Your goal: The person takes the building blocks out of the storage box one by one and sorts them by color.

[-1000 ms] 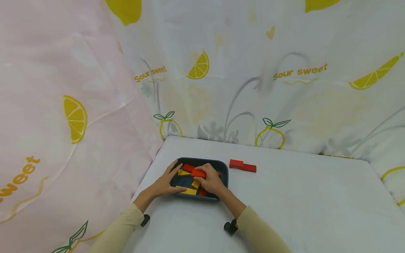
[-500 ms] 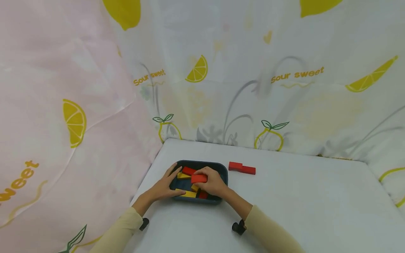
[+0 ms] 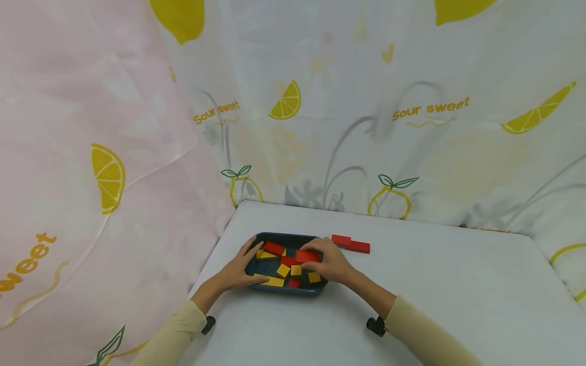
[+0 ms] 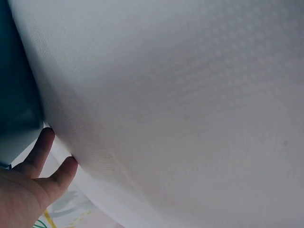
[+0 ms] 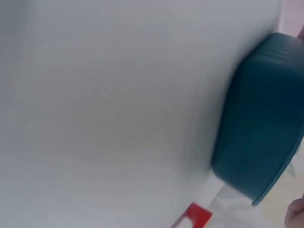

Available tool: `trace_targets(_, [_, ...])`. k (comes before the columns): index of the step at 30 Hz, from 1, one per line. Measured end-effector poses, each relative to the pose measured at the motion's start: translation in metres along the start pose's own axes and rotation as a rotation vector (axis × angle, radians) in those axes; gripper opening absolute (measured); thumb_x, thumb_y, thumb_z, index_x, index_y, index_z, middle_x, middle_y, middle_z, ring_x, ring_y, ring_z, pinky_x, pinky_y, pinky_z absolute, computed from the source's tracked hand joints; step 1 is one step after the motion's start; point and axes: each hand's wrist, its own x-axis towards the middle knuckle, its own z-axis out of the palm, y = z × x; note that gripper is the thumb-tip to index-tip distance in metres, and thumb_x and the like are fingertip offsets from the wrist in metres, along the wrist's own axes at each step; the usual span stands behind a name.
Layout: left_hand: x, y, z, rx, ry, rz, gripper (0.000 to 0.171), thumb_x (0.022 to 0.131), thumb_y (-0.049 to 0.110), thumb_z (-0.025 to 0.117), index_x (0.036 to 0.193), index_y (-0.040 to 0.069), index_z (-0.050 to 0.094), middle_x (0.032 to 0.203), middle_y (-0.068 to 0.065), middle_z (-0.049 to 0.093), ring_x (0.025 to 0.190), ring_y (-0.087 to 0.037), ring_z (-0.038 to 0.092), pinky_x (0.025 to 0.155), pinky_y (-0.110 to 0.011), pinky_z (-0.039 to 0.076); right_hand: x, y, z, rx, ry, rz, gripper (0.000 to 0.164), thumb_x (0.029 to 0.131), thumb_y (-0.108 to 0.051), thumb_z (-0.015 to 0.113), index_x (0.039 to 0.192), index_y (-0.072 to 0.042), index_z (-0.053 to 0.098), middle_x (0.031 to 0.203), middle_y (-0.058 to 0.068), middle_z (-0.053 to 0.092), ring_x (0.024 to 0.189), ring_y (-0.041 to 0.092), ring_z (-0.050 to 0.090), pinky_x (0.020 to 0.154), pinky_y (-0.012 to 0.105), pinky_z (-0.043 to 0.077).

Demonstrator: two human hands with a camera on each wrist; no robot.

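Observation:
A dark blue tray (image 3: 283, 291) with several red and yellow blocks stands on the white table in the head view. My left hand (image 3: 235, 272) spans the tray's left end, fingers straight and spread, thumb over the near rim beside a long yellow block (image 3: 274, 281). In the left wrist view, two extended fingers (image 4: 61, 175) lie by the tray's outer side. My right hand (image 3: 334, 262) pinches a red block (image 3: 306, 256) over the tray's right part. Below and left of it lie another red block (image 3: 287, 261) and small yellow blocks (image 3: 296, 271).
Two more red blocks (image 3: 359, 247) lie end to end on the table, just past the tray's far right corner. A cloth with lemon prints (image 3: 293, 152) hangs behind the table (image 3: 435, 295) and along its left side.
My right hand has moved right with the red block, from the tray's middle toward its right side, uncovering small yellow blocks. The left hand has stayed at the tray's left end.

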Motion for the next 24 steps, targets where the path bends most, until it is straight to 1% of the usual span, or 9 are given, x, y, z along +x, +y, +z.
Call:
trace_targets(1, [0.000,0.000,0.000,-0.001,0.003,0.003,0.104,0.078,0.059,0.075,0.159,0.025,0.021,0.168,-0.004,0.001,0.146,-0.040,0.029,0.109,-0.067,0.033,-0.002,0.002,-0.004,-0.011,0.019,-0.002,0.034,0.082,-0.022,0.082,0.114,-0.018,0.072,0.106,-0.004,0.070,0.097,0.014,0.058,0.086,0.035,0.051])
trace_targets(3, [0.000,0.000,0.000,-0.004,0.009,0.011,0.103,0.078,0.059,0.075,0.159,0.025,0.021,0.168,-0.004,0.002,0.146,-0.040,0.029,0.109,-0.068,0.033,-0.007,0.008,-0.013,-0.029,0.054,-0.009,0.034,0.081,-0.022,0.083,0.113,-0.017,0.072,0.104,-0.003,0.071,0.096,0.015,0.059,0.086,0.036,0.051])
trace_targets(6, [-0.001,-0.001,0.001,-0.006,0.012,0.017,0.103,0.078,0.059,0.075,0.159,0.025,0.021,0.168,-0.005,0.002,0.145,-0.040,0.030,0.108,-0.068,0.033,-0.017,0.017,-0.027,-0.053,0.083,0.013,0.036,0.079,-0.019,0.083,0.113,-0.017,0.072,0.105,-0.001,0.071,0.095,0.017,0.055,0.080,0.039,0.051])
trace_targets(9, [-0.001,-0.001,0.000,-0.004,0.010,0.012,0.103,0.078,0.060,0.075,0.159,0.025,0.021,0.168,-0.005,0.002,0.145,-0.041,0.030,0.107,-0.069,0.033,-0.025,0.030,-0.040,-0.093,0.097,0.022,0.036,0.079,-0.016,0.084,0.113,-0.017,0.072,0.107,0.002,0.072,0.096,0.018,0.052,0.077,0.038,0.051])
trace_targets(11, [-0.001,-0.001,0.001,-0.003,0.009,0.006,0.104,0.078,0.060,0.075,0.159,0.025,0.021,0.168,-0.004,0.001,0.145,-0.040,0.031,0.107,-0.070,0.033,-0.031,0.041,-0.049,-0.127,0.108,0.035,0.036,0.079,-0.016,0.083,0.113,-0.016,0.072,0.108,0.004,0.072,0.096,0.019,0.052,0.076,0.036,0.049])
trace_targets(15, [0.000,-0.001,0.001,-0.003,0.010,-0.002,0.104,0.078,0.060,0.075,0.159,0.025,0.020,0.168,-0.004,0.001,0.144,-0.040,0.031,0.107,-0.070,0.033,-0.038,0.063,-0.066,-0.156,0.096,0.061,0.034,0.081,-0.013,0.081,0.114,-0.013,0.073,0.107,0.007,0.073,0.096,0.022,0.057,0.078,0.034,0.046])
trace_targets(18, [0.000,-0.001,0.002,-0.003,0.006,-0.006,0.104,0.078,0.059,0.075,0.159,0.025,0.020,0.168,-0.004,0.000,0.145,-0.040,0.030,0.108,-0.069,0.033,-0.044,0.078,-0.076,-0.156,0.091,0.087,0.034,0.081,-0.011,0.081,0.114,-0.010,0.074,0.107,0.010,0.074,0.097,0.025,0.062,0.081,0.041,0.048])
trace_targets(21, [0.000,-0.002,0.002,-0.004,0.005,-0.001,0.104,0.078,0.059,0.075,0.159,0.023,0.021,0.168,-0.004,0.001,0.145,-0.040,0.030,0.108,-0.069,0.033,-0.051,0.092,-0.083,-0.174,0.119,0.106,0.032,0.081,-0.009,0.081,0.112,-0.007,0.074,0.106,0.011,0.075,0.098,0.029,0.064,0.084,0.047,0.050])
trace_targets(24, [0.000,-0.002,0.001,-0.007,0.007,0.007,0.104,0.078,0.059,0.075,0.159,0.023,0.021,0.168,-0.004,0.001,0.145,-0.041,0.031,0.107,-0.070,0.033,-0.055,0.103,-0.090,-0.195,0.131,0.131,0.030,0.081,-0.008,0.080,0.111,-0.005,0.074,0.104,0.013,0.075,0.098,0.032,0.065,0.085,0.050,0.052])
